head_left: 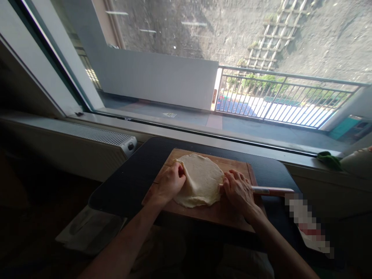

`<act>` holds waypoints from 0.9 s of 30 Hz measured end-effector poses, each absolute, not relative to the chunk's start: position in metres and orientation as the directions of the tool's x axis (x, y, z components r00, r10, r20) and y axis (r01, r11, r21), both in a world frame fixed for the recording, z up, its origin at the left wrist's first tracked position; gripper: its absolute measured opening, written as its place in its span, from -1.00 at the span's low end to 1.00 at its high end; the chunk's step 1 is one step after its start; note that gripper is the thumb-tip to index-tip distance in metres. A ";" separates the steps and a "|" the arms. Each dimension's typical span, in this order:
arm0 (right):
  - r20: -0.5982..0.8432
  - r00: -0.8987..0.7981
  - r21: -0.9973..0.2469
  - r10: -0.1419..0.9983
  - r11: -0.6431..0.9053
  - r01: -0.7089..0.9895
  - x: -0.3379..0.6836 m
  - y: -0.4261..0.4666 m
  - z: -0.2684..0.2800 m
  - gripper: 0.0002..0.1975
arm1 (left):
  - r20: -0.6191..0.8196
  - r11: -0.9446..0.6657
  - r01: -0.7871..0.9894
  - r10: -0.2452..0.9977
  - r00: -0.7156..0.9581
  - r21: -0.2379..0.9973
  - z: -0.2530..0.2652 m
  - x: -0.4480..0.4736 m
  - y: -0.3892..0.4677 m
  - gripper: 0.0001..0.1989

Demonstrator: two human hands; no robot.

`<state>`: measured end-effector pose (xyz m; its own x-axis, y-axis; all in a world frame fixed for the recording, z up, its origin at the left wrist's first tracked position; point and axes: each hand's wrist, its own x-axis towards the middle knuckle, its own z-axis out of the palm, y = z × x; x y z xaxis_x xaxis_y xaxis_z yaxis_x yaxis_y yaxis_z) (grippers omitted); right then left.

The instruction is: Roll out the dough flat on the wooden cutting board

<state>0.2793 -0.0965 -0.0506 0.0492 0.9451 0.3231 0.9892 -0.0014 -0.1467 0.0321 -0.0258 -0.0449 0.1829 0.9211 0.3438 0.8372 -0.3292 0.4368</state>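
A thin, round sheet of pale dough (pixel 202 180) lies on a wooden cutting board (pixel 171 215). My left hand (pixel 173 180) is closed on the dough's left edge, which is pulled up into a fold. At the opposite edge, my right hand (pixel 237 188) has its fingers bent against the dough, and thumb and fingertips appear to hold the rim. Their undersides are hidden. A rolling pin (pixel 271 190) sticks out to the right from behind my right hand, past the board's edge. Its near end is covered by that hand.
The board rests on a black table (pixel 124 184) with cut corners. Behind it runs a window sill (pixel 186 135), with a white radiator (pixel 95 135) at left. A partly pixelated package (pixel 312 228) lies at right. A green cloth (pixel 329 159) sits on the sill.
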 end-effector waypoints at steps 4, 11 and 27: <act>0.320 0.041 -0.151 0.947 0.009 0.988 0.280 -0.097 -0.050 -0.71 | 0.352 -0.313 0.713 0.931 0.098 0.628 -0.044 0.029 -0.025 -0.90; 0.318 0.054 -0.151 0.947 -0.006 0.988 0.279 -0.097 -0.050 -0.70 | 0.125 -0.137 0.833 0.989 0.082 0.536 -0.041 -0.023 -0.049 -0.87; 0.453 0.002 -0.226 0.892 0.112 0.968 0.288 -0.095 -0.057 -0.76 | -0.049 -0.210 0.958 0.974 0.223 0.196 -0.013 0.065 0.069 -0.72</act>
